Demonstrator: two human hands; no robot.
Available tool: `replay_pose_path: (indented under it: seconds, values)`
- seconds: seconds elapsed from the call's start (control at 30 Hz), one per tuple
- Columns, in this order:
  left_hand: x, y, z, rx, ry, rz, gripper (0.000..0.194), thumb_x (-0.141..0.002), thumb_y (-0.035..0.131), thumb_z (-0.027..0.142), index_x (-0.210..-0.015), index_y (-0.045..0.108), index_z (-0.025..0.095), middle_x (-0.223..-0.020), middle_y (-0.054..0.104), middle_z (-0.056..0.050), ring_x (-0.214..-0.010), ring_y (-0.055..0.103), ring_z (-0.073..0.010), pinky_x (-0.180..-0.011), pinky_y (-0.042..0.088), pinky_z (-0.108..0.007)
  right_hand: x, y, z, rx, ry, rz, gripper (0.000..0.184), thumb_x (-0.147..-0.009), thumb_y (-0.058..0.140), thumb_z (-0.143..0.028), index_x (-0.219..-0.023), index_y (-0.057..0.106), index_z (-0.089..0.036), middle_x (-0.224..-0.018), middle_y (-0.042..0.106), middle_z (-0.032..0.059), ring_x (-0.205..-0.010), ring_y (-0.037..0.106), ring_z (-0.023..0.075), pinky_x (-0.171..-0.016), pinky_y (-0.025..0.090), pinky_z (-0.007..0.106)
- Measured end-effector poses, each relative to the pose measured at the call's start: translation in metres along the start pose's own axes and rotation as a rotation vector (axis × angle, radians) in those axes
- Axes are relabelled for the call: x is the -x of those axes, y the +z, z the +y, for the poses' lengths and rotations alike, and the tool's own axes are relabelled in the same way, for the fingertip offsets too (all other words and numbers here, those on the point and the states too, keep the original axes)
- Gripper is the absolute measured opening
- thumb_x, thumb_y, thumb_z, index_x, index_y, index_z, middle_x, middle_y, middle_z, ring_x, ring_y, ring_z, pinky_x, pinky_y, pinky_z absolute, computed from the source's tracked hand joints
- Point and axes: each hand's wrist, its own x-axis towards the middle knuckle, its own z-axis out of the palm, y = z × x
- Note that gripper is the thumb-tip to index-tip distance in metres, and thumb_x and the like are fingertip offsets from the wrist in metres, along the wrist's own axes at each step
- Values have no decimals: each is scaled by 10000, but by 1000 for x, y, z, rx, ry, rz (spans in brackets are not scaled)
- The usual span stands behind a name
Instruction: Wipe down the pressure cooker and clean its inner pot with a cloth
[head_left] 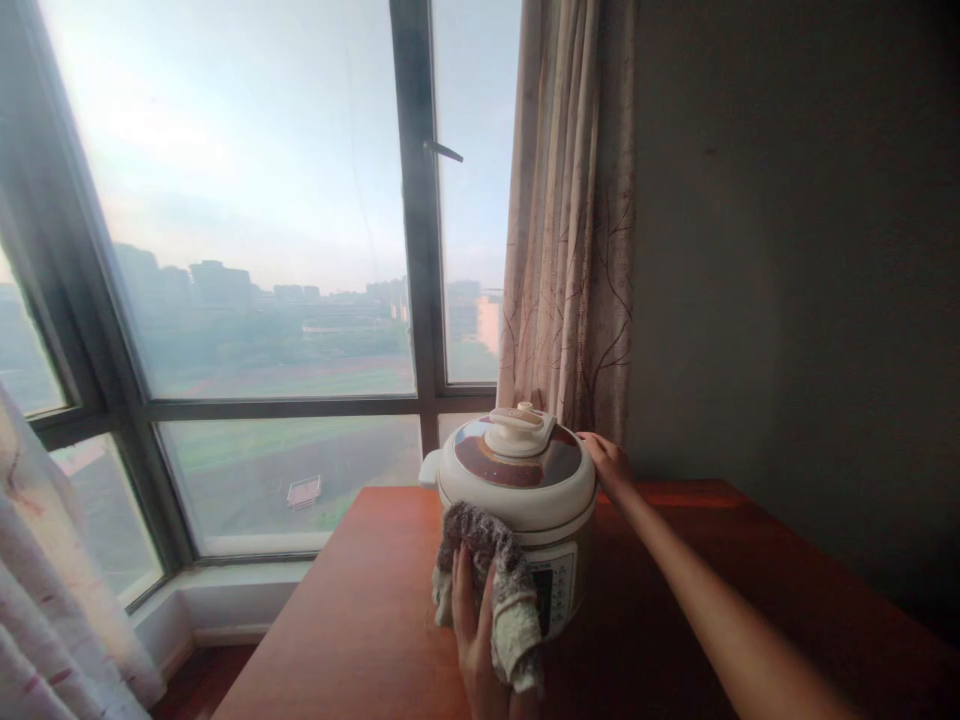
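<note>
A white electric pressure cooker (517, 505) with a brown-patterned lid (469, 460) stands upright on the reddish wooden table (337, 600). Against the left part of its front, my left hand (474, 635) presses a grey and pale fuzzy cloth (480, 535), fingers lying over the bunched fabric. Part of the control panel (559, 590) shows just right of the cloth. My right hand (606, 462) grips the cooker's far right side near the lid rim; its fingertips are partly hidden behind the cooker. A side handle (430, 470) sticks out at the left.
Behind the table is a large window (277, 250) with a dark frame and a handle (444, 151). A patterned curtain (566, 220) hangs beside the dark wall (750, 250). Another light curtain (52, 600) hangs at lower left, near a white sill (240, 580).
</note>
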Motion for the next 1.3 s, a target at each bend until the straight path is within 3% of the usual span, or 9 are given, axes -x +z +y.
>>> replay_pose_path:
  seconds: [0.1,0.27,0.37,0.6,0.7,0.77,0.9,1.1,1.3]
  values:
    - [-32,-8,18,-179,240,-32,707,-809,561,409,-1494,459,267,-1641,289,-89,-1509,178,-420,-1176,200,-634,1,-1,0,14,-5,-14,545,-855,423,-579,-988,778,-188,-1030,771,102,-995,679,306,-833,498,379]
    - [-84,-19,27,-343,719,-319,682,-787,600,462,-1446,514,309,-1596,394,-45,-1464,333,-336,-1216,-25,-536,1,-3,2,40,-8,-36,553,-865,405,-585,-982,772,-188,-1012,771,104,-966,680,310,-803,486,381]
    - [-99,-27,20,-313,779,-333,663,-781,595,484,-1412,553,284,-1564,447,-49,-1436,386,-317,-1222,-27,-503,-1,-2,4,53,-13,-30,538,-860,404,-564,-986,766,-186,-1023,769,106,-986,677,311,-817,488,382]
    - [-106,-24,-10,-59,386,34,613,-805,601,370,-1406,553,262,-1561,445,-104,-1440,378,-349,-1182,253,-536,-3,-3,11,89,-24,-22,523,-859,394,-546,-987,763,-199,-1004,769,100,-969,679,305,-832,491,394]
    - [-95,-8,-32,224,19,261,533,-881,571,378,-1394,556,236,-1498,515,-122,-1411,425,-325,-1170,313,-517,-4,-3,12,96,-32,-19,527,-860,384,-540,-1001,763,-201,-1018,766,100,-990,672,306,-847,489,398]
    - [-80,2,-41,392,-289,334,505,-889,588,414,-1350,592,206,-1398,603,-128,-1364,486,-315,-1167,335,-495,-4,-2,13,95,-34,-17,531,-862,377,-534,-1005,763,-198,-1013,765,102,-982,673,306,-846,493,401]
    - [-43,7,-26,641,-649,395,510,-836,646,484,-1250,660,187,-1260,684,-117,-1299,546,-336,-1125,410,-488,-3,-1,13,92,-39,-13,537,-863,367,-536,-1011,761,-203,-1025,763,102,-982,673,304,-853,496,405]
    - [-12,2,17,703,-707,450,472,-780,696,455,-1189,692,219,-1218,695,-103,-1315,532,-340,-1095,453,-471,-3,-2,11,109,-38,0,522,-873,361,-517,-1000,766,-214,-1030,762,101,-996,667,303,-849,500,400]
    - [-24,-8,13,653,-792,381,496,-713,746,483,-1113,700,193,-1158,718,-98,-1284,547,-343,-1076,462,-449,-3,-3,10,118,-33,-1,516,-873,367,-513,-1004,766,-213,-1013,766,96,-980,668,302,-839,498,397]
